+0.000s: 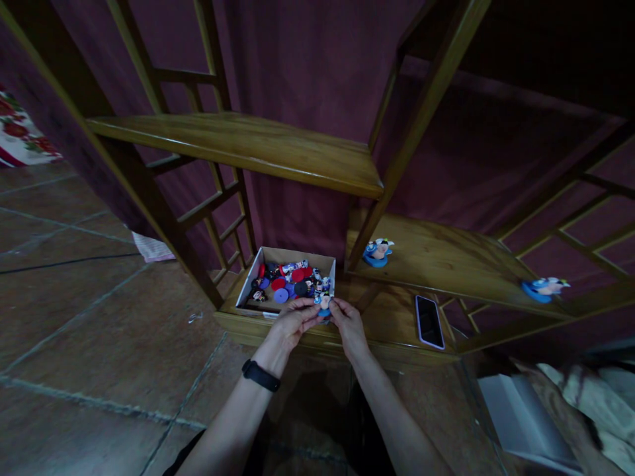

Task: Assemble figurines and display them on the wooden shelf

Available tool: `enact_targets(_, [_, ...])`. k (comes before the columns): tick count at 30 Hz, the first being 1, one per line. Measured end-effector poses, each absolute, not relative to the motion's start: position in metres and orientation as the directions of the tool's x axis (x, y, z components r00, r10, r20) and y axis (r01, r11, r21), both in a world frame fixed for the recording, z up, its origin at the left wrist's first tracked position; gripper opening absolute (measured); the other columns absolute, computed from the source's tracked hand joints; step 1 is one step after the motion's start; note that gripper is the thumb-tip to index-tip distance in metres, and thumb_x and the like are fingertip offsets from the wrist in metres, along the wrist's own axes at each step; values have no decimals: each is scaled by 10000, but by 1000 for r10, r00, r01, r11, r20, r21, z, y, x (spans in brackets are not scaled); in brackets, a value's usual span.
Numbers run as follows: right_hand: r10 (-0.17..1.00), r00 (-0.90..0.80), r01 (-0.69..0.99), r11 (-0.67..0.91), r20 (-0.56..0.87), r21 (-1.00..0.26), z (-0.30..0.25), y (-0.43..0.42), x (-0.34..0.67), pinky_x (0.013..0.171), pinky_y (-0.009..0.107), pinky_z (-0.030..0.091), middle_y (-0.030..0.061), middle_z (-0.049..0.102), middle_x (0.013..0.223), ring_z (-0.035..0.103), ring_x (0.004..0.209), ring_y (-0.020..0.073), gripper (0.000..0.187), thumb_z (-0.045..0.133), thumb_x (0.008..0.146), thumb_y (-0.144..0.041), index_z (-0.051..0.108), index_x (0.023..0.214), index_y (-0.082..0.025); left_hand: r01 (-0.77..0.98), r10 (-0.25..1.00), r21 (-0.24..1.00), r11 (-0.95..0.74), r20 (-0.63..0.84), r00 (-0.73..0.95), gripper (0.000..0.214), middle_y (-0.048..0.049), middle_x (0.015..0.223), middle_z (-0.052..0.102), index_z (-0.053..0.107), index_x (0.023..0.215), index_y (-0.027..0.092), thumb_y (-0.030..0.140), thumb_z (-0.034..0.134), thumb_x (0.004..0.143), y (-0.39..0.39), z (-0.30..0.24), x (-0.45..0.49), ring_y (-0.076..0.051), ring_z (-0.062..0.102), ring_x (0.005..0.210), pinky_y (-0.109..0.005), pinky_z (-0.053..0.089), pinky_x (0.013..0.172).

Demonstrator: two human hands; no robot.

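Note:
Both my hands meet in front of a cardboard box [248, 285] on the lowest wooden shelf. My left hand [294, 322], with a black band on its wrist, and my right hand [347, 320] pinch a small figurine [325, 304] with a blue base between their fingertips. The box holds several small figurines and red, blue and black round bases [288, 281]. Two finished figurines on blue bases stand on the middle shelf, one at its left end [378, 251] and one further right [544, 288].
A phone [429, 321] lies flat on the lowest shelf, right of my hands. The wooden shelf unit [248, 142] stands against a dark red curtain. Tiled floor spreads to the left; a white box [520, 416] and cloth lie at the lower right.

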State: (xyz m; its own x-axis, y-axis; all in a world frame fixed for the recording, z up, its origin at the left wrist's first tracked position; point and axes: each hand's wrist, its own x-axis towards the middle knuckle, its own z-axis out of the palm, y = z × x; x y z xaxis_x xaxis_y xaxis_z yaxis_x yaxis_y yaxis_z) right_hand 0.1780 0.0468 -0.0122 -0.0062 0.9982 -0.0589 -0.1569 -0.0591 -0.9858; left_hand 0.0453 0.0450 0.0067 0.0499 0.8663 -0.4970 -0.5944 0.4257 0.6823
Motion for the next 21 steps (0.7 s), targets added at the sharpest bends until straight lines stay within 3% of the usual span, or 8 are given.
enact_targets(4, [998, 22, -139, -49, -53, -989, -19, 48, 179, 669, 260, 452, 24, 653, 790, 564, 723, 152, 296, 605, 718, -422, 669, 869, -176, -609, 865, 669, 426, -498, 58, 167, -72, 710, 681, 577, 745, 101, -47, 612, 677, 45, 4, 49, -160, 659, 619, -266, 561, 618])
enact_targets(11, [984, 20, -369, -159, -179, -916, -7, 46, 173, 713, 283, 472, 25, 656, 896, 587, 782, 160, 325, 648, 664, -427, 658, 901, -205, -649, 861, 599, 469, -475, 183, 138, -97, 771, 684, 606, 792, 88, -27, 575, 722, 50, 8, 48, -165, 664, 688, -266, 557, 669])
enact_targets(15, [970, 25, -414, -209, -241, -886, 0, 43, 176, 737, 295, 469, 44, 661, 930, 594, 809, 169, 364, 690, 619, -396, 658, 921, -196, -652, 859, 583, 485, -458, 229, 122, -110, 790, 684, 623, 796, 75, -14, 562, 739, 50, 9, 48, -174, 663, 721, -289, 553, 713])
enact_targets(21, [977, -28, -440, -203, -213, -875, 3, 40, 178, 728, 297, 476, 50, 664, 929, 596, 805, 170, 366, 693, 626, -390, 654, 932, -194, -625, 864, 614, 483, -450, 225, 146, -105, 805, 686, 649, 812, 73, -20, 597, 711, 49, 10, 48, -166, 662, 722, -274, 551, 723])
